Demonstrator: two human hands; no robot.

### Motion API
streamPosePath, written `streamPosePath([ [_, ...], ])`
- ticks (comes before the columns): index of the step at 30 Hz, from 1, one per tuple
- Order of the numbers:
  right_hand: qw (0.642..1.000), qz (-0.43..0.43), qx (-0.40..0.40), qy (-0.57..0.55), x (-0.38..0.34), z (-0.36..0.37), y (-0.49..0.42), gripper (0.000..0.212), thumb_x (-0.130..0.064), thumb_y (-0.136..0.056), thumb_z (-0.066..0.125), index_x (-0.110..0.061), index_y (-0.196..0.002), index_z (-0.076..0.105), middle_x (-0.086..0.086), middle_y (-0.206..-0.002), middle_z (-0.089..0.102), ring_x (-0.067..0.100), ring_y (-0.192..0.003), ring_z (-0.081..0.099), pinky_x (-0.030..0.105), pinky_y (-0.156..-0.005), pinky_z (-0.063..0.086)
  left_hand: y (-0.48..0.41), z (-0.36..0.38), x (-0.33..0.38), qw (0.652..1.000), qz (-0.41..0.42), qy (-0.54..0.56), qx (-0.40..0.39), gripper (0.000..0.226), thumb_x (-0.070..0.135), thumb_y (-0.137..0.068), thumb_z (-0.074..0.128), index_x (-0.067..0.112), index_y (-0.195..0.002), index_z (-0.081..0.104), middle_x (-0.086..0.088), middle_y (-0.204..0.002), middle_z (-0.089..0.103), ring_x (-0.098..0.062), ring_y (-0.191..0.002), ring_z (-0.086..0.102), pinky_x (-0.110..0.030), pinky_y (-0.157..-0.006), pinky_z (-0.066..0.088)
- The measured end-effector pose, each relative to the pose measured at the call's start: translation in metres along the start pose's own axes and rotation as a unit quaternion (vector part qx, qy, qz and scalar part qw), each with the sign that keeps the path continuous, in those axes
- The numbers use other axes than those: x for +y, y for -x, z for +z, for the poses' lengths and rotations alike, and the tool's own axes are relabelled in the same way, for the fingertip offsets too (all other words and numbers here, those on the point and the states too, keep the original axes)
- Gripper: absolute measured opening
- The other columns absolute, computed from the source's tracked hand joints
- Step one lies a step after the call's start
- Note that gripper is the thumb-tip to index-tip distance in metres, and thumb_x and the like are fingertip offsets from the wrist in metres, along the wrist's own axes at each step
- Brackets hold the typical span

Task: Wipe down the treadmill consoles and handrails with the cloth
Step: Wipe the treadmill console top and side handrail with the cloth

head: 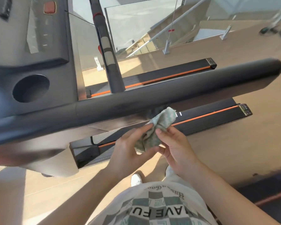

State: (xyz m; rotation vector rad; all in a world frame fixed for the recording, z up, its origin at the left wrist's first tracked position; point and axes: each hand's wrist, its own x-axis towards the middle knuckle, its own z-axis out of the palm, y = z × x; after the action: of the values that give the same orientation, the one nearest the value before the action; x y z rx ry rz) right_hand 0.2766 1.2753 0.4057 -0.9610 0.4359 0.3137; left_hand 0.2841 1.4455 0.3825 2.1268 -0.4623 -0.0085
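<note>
Left grip point(126, 148) is closed around the near left side of the cloth point(154, 129), fingers curled over its edge. Right grip point(175, 146) pinches the same cloth from the opposite side, thumb on top and fingers underneath. I note the cloth is a crumpled pale green-and-white bundle held between both grips in the air, its upper end sticking up past the fingertips. That end sits just below the handrail point(152, 95); I cannot tell whether it touches.

Immediately beyond the grips, the dark handrail runs crosswise, ending in a rounded tip far out past the right grip. Under the cloth lies the treadmill deck edge point(209, 116), black with an orange stripe. Up and to the left of the left grip I record the grey console point(31, 46), with a round cup holder point(31, 88) and a red button point(49, 7) near its top. A second dark bar point(105, 46) rises from behind the handrail, with a glass balustrade point(136, 21) further off. Below the grips: a white shoe point(136, 179), a checkered printed shirt point(152, 208), and the wooden floor point(234, 143).
</note>
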Motion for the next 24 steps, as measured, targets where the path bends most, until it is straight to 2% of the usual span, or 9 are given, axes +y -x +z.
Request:
streamPosePath([
  [2,1.0,0.002,-0.003,0.002,0.0,-0.001,0.0,0.032,-0.015,-0.093,0.061,0.0,-0.122,0.063,0.017,-0.11,0.071,0.024,-0.094,0.07,0.038,-0.074,0.06,0.0,0.005,-0.001,1.0,0.018,-0.011,-0.005,0.066,0.041,-0.081,0.084,0.021,-0.139,0.061,0.007,-0.131,0.065,-0.005,-0.117,0.063,-0.026,-0.092,0.055],
  [5,1.0,0.014,0.01,0.011,-0.002,-0.006,-0.003,0.032,-0.02,-0.094,0.062,-0.003,-0.121,0.065,0.017,-0.115,0.071,0.027,-0.101,0.069,0.04,-0.082,0.059,-0.002,0.007,-0.005,0.999,-0.004,0.011,0.031,0.045,0.021,-0.084,0.08,0.021,-0.128,0.069,0.009,-0.123,0.07,-0.002,-0.109,0.066,-0.032,-0.086,0.059],
  [9,0.998,0.0,0.055,0.041,-0.001,-0.013,-0.004,0.026,-0.014,-0.094,0.064,-0.003,-0.117,0.066,0.021,-0.114,0.071,0.03,-0.1,0.068,0.034,-0.073,0.059,-0.004,0.005,0.001,0.973,-0.166,0.146,0.068,0.025,0.007,-0.088,0.077,0.02,-0.108,0.072,0.009,-0.101,0.076,-0.01,-0.093,0.073,-0.034,-0.078,0.062],
  [11,0.996,-0.036,0.072,0.038,0.0,-0.013,-0.004,0.023,-0.007,-0.094,0.064,-0.004,-0.116,0.064,0.019,-0.112,0.071,0.032,-0.099,0.07,0.036,-0.075,0.06,-0.006,0.006,0.01,0.932,-0.255,0.243,0.085,0.018,0.003,-0.087,0.077,0.013,-0.1,0.071,-0.001,-0.093,0.076,-0.017,-0.087,0.075,-0.04,-0.077,0.063],
  [13,0.988,-0.097,0.087,0.082,-0.001,-0.01,-0.002,0.024,0.002,-0.093,0.064,-0.006,-0.115,0.061,0.016,-0.108,0.073,0.032,-0.098,0.072,0.037,-0.076,0.06,-0.007,0.008,0.018,0.872,-0.337,0.341,0.1,0.012,0.004,-0.088,0.074,0.004,-0.097,0.067,-0.014,-0.092,0.074,-0.025,-0.082,0.072,-0.041,-0.073,0.06],
  [16,0.948,-0.176,0.063,0.259,-0.003,-0.007,0.004,0.026,0.001,-0.091,0.067,-0.015,-0.112,0.067,0.004,-0.102,0.075,0.021,-0.099,0.072,0.035,-0.078,0.061,-0.01,0.009,0.021,0.774,-0.427,0.456,0.104,0.011,0.007,-0.093,0.069,0.004,-0.094,0.058,-0.019,-0.096,0.07,-0.026,-0.081,0.07,-0.035,-0.067,0.057],
  [18,0.917,-0.174,0.011,0.358,-0.001,-0.006,0.008,0.033,-0.008,-0.087,0.075,-0.026,-0.114,0.068,-0.006,-0.106,0.073,0.013,-0.105,0.068,0.035,-0.085,0.059,-0.013,0.009,0.017,0.729,-0.456,0.501,0.101,0.013,0.01,-0.095,0.067,0.001,-0.099,0.058,-0.025,-0.107,0.071,-0.03,-0.088,0.07,-0.036,-0.069,0.058],
  [21,0.904,-0.15,-0.039,0.398,0.008,-0.002,0.007,0.053,-0.018,-0.08,0.083,-0.03,-0.127,0.064,-0.01,-0.119,0.069,0.009,-0.113,0.064,0.024,-0.092,0.053,-0.016,0.009,0.018,0.724,-0.46,0.509,0.078,0.035,0.016,-0.096,0.065,-0.009,-0.12,0.062,-0.025,-0.114,0.071,-0.032,-0.095,0.069,-0.037,-0.079,0.058],
  [24,0.913,-0.146,0.004,0.381,0.014,0.007,-0.002,0.041,-0.011,-0.083,0.08,-0.024,-0.121,0.069,-0.006,-0.105,0.074,0.01,-0.099,0.07,0.029,-0.087,0.058,-0.012,0.007,0.027,0.739,-0.447,0.498,0.082,0.018,0.019,-0.093,0.062,0.007,-0.1,0.075,-0.012,-0.103,0.076,-0.022,-0.091,0.068,-0.035,-0.086,0.051],
])
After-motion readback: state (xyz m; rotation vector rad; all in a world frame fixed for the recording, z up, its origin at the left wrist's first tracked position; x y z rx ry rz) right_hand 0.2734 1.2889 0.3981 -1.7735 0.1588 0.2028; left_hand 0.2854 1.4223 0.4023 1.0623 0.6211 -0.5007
